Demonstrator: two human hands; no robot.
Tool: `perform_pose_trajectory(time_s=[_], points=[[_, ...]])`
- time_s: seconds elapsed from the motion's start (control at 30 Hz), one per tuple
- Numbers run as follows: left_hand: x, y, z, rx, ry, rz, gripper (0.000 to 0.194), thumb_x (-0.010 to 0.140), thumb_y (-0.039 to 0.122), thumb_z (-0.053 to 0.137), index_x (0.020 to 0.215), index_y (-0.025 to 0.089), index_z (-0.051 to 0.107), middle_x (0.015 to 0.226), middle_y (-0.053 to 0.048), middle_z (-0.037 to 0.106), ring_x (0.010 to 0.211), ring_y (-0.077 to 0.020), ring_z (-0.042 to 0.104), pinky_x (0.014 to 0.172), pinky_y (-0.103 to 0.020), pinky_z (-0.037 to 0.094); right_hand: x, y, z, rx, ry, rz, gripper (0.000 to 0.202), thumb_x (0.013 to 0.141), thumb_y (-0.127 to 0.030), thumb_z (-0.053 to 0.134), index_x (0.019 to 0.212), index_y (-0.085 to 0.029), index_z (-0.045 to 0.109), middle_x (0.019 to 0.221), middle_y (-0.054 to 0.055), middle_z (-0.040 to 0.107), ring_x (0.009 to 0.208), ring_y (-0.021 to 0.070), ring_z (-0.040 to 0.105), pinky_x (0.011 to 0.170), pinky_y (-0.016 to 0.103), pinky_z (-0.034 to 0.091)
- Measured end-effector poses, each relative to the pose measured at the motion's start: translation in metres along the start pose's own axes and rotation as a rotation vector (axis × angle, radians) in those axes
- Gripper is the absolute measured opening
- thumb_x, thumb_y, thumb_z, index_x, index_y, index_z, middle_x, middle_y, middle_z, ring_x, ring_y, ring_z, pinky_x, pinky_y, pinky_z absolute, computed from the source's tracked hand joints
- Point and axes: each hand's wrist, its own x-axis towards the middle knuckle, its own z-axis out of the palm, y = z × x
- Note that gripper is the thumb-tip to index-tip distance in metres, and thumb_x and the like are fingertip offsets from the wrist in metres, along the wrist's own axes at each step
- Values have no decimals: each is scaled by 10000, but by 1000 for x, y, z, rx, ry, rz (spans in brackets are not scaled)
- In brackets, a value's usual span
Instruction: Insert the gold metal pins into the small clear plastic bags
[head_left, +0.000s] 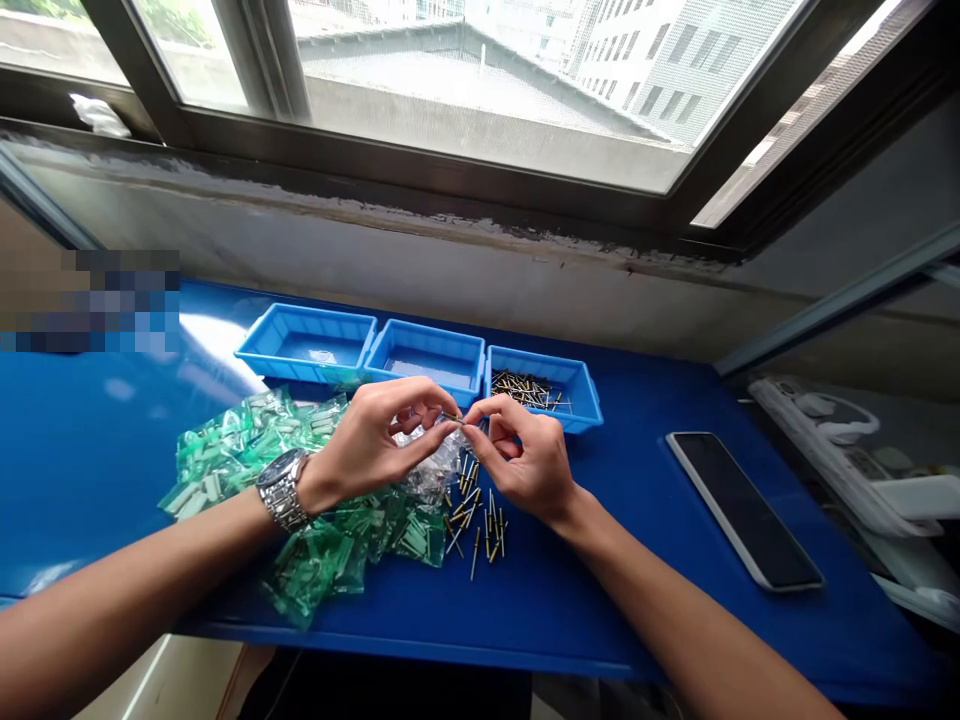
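Observation:
My left hand [390, 432], with a metal watch [283, 488] on its wrist, pinches one end of a small metal rivet [452, 418]. The rivet's other end is between the thumb and forefinger of my right hand [521, 450]. Both hands are raised over the table, fingertips nearly touching. Below them lie clear plastic bags [433, 465] and loose brass-and-silver rivets [476, 510]. Green plastic packets [322, 560] are heaped under and around my left hand. More rivets fill part of the right blue tray [581, 395].
Two more blue trays, the left one [307, 340] and the middle one [427, 355], stand in the row along the wall. A phone [742, 505] lies on the blue table [615, 540] at right. Cables and white devices [847, 440] are beyond it.

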Motion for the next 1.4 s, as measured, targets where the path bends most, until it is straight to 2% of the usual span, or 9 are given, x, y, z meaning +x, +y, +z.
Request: perform_pose_trajectory(time_s=[0.13,0.27,0.43,0.53,0.63,0.8,1.03,1.27,1.4], points=[[0,-1,0,14,10,-14,97,935,256,707,973,167,715,696,17,577,558,-83,458,485,-228,384,0,1,1,-24,17,0,57,952,-229,660,962,-173,653,556,-110,311,450,58,321,480,206,303],[-1,-3,0,26,-3,-30,105,937,267,708,954,163,708,722,3,614,567,-88,480,496,-234,395,0,0,1,-49,49,-9,50,936,-226,676,940,-177,671,552,-103,332,445,63,333,474,217,318],[-1,-4,3,54,-60,7,84,945,244,696,960,162,699,701,18,585,567,-90,468,515,-238,390,0,-4,0,-97,124,-80,30,918,-209,693,934,-188,679,559,-94,377,440,67,333,454,231,313],[-1,-2,4,96,-63,69,62,948,226,685,961,165,687,714,17,559,640,-112,493,588,-257,413,1,-7,0,-100,125,-136,35,905,-189,695,934,-186,675,569,-91,399,445,63,345,449,228,311],[-1,1,3,138,-46,99,44,943,212,678,950,169,681,727,9,545,708,-140,499,668,-294,425,1,-6,-2,-92,130,-118,29,906,-205,689,924,-191,671,571,-89,404,448,66,344,455,233,319],[0,1,1,117,51,80,27,927,194,675,940,173,666,716,14,510,706,-148,476,696,-315,409,1,-1,-1,-64,57,-31,43,913,-236,690,909,-195,676,565,-89,366,458,74,344,476,243,330],[-2,0,3,82,21,90,45,947,223,669,953,179,660,720,17,507,704,-147,475,699,-311,408,1,2,1,-58,14,-39,64,939,-254,681,942,-190,688,563,-91,352,459,73,348,477,239,321],[-1,-3,2,78,37,58,41,939,203,682,942,167,663,725,14,519,706,-144,477,693,-303,407,0,0,-2,-103,102,-46,19,913,-220,677,916,-202,673,560,-88,360,448,75,352,468,246,343],[-3,-4,5,132,-13,75,44,948,222,675,949,178,668,722,16,527,709,-150,483,725,-318,417,-1,-5,-1,-128,139,-100,5,920,-215,664,925,-213,663,564,-81,401,441,79,361,448,248,344]])
